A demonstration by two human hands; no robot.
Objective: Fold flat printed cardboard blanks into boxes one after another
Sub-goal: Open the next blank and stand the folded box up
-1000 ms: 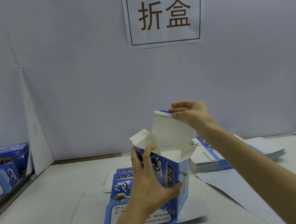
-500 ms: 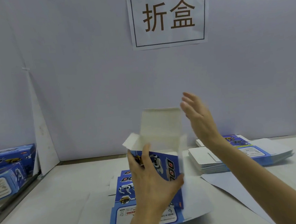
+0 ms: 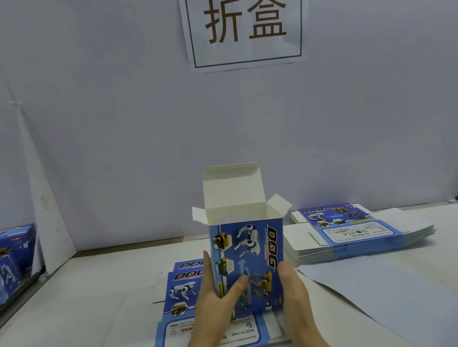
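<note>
Fingers (image 3: 284, 269) of right hand (image 3: 295, 292) now press box (image 3: 248, 251) beside left hand (image 3: 215, 300) (flap (image 3: 233, 187) released).

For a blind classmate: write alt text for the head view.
A left hand grips and a right hand touches an upright blue box, top flaps open, over flat blanks on a table. A stack of blanks lies right; a sign hangs above.

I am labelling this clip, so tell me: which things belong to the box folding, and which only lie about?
Job: open box; flat blanks under it; stack of blanks, right; closed boxes, left.
Lying about: wall sign; paper sheet.
</note>
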